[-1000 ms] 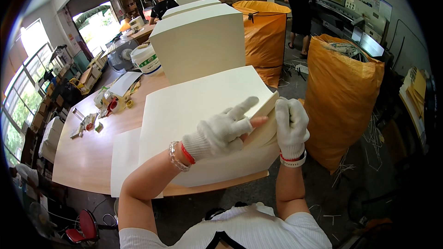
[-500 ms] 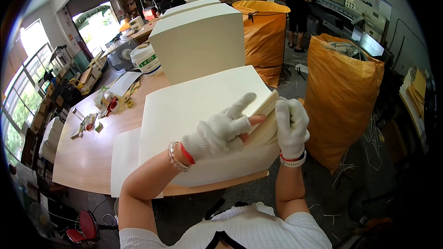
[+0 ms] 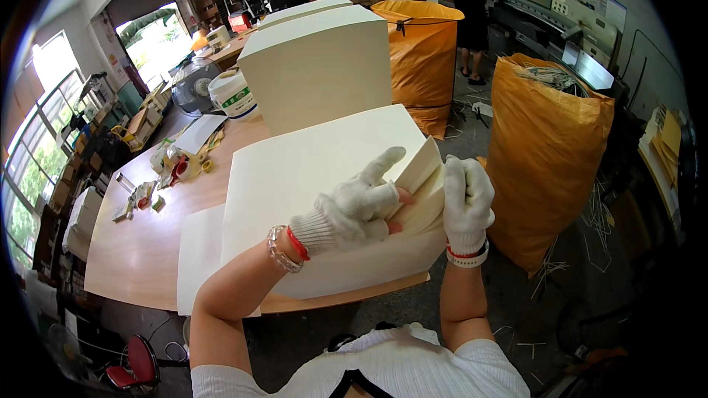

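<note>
A thick stack of large cream-white paper sheets (image 3: 310, 155) lies on the table in front of me, its right-hand corner bent up in a fanned flap (image 3: 424, 166). My left hand (image 3: 358, 203), in a white knitted glove with bare fingertips showing, rests on that corner. One gloved finger is stretched out over the top, and the bare fingertips reach in against the fanned sheets. At the flap's outer edge my right hand (image 3: 467, 199), also gloved, is closed in a fist on the paper edges. Its fingertips are hidden.
Taller paper stacks (image 3: 317, 59) stand behind on the wooden table (image 3: 140, 250). A white tub (image 3: 234, 94) and tape rolls (image 3: 188, 168) lie to the left. Orange sacks (image 3: 546, 169) flank the table's right. Two people (image 3: 470, 11) are farther back.
The bare fingertips of my left hand have drawn back and down into the fanned sheets. More of the flap stands up beside them. My right hand has hardly moved.
</note>
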`<move>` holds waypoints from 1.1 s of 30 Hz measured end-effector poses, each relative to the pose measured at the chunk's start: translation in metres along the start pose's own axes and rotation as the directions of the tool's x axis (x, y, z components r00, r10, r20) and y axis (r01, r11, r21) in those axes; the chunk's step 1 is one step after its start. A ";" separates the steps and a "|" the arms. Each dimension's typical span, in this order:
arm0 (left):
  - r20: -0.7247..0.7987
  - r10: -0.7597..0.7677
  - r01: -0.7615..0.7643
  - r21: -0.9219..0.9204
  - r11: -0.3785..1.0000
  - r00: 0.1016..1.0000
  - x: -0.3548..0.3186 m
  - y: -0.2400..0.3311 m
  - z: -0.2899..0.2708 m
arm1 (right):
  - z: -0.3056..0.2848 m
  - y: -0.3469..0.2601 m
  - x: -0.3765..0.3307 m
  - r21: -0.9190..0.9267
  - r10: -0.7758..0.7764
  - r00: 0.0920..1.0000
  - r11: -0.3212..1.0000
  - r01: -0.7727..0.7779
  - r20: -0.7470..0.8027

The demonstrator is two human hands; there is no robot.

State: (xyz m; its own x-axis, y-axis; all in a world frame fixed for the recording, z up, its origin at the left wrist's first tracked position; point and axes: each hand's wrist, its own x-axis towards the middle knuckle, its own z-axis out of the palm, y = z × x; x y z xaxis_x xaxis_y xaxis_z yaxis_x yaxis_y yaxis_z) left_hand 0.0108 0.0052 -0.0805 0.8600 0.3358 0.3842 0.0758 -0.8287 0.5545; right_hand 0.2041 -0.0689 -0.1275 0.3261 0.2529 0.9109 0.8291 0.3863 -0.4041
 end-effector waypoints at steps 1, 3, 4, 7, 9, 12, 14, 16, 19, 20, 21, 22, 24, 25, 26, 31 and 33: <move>0.009 0.007 -0.007 -0.016 1.000 1.000 -0.001 -0.004 0.000 | 0.000 0.000 0.000 0.012 0.011 1.000 1.000 -0.011 0.009; -0.002 0.030 -0.030 -0.019 0.999 1.000 -0.002 -0.005 0.000 | -0.001 0.000 0.000 0.072 0.048 0.998 0.996 -0.051 0.041; -0.020 0.046 -0.046 -0.006 0.999 0.999 -0.002 -0.004 0.001 | -0.002 0.001 0.000 0.117 0.073 0.995 0.990 -0.081 0.066; -0.027 0.044 -0.044 -0.020 0.999 0.999 0.000 -0.001 0.000 | -0.003 0.001 0.000 0.201 0.128 0.987 0.969 -0.145 0.093; -0.016 0.080 -0.079 0.029 0.996 0.997 0.001 0.000 -0.001 | -0.002 0.000 0.000 0.207 0.154 0.984 0.963 -0.170 0.090; 0.024 0.123 -0.125 0.105 0.987 0.992 0.003 -0.001 -0.002 | -0.002 -0.001 -0.001 0.177 0.188 0.979 0.964 -0.200 0.081; 0.040 0.064 -0.066 0.044 0.997 0.997 0.003 0.001 -0.004 | -0.002 -0.002 -0.001 0.171 0.212 0.974 0.960 -0.223 0.077; -0.002 0.066 -0.066 0.033 0.997 0.998 0.002 -0.001 -0.001 | -0.002 -0.001 -0.001 0.152 0.212 0.974 0.963 -0.222 0.078; -0.063 0.094 -0.091 0.055 0.994 0.994 0.001 -0.004 0.004 | -0.002 0.000 -0.002 0.148 0.198 0.977 0.967 -0.207 0.077; -0.075 0.100 -0.095 0.062 0.994 0.992 0.001 -0.005 0.004 | -0.002 0.000 -0.002 0.151 0.191 0.979 0.968 -0.201 0.076; -0.082 0.105 -0.101 0.055 0.993 0.991 0.001 -0.005 0.004 | -0.002 0.001 -0.002 0.155 0.187 0.980 0.968 -0.196 0.075; -0.090 0.110 -0.106 0.047 0.993 0.990 0.000 -0.005 0.004 | -0.002 0.001 -0.002 0.160 0.181 0.981 0.968 -0.191 0.075; -0.084 0.085 -0.083 0.031 0.996 0.993 -0.001 -0.004 0.004 | -0.003 0.000 -0.001 0.175 0.191 0.977 0.963 -0.206 0.098; -0.068 0.057 -0.056 0.020 0.998 0.996 -0.002 -0.005 0.005 | -0.005 -0.002 -0.001 0.183 0.207 0.971 0.957 -0.226 0.120; -0.050 0.069 -0.066 0.043 0.997 0.996 -0.002 -0.004 0.005 | -0.007 -0.003 0.000 0.191 0.222 0.965 0.950 -0.247 0.143; 0.022 0.147 -0.149 0.130 0.980 0.989 0.003 -0.003 0.000 | -0.005 -0.002 -0.002 0.181 0.246 0.964 0.948 -0.261 0.102; 0.013 0.122 -0.123 0.088 0.988 0.992 0.001 -0.005 0.000 | -0.005 -0.002 -0.002 0.184 0.238 0.966 0.950 -0.252 0.096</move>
State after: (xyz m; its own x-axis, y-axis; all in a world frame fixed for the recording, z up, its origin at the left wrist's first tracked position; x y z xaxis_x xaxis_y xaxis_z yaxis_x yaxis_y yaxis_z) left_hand 0.0118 0.0095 -0.0827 0.8694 0.2262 0.4393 0.0140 -0.9000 0.4357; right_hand 0.2042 -0.0742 -0.1285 0.4692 0.4214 0.7761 0.6221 0.4661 -0.6291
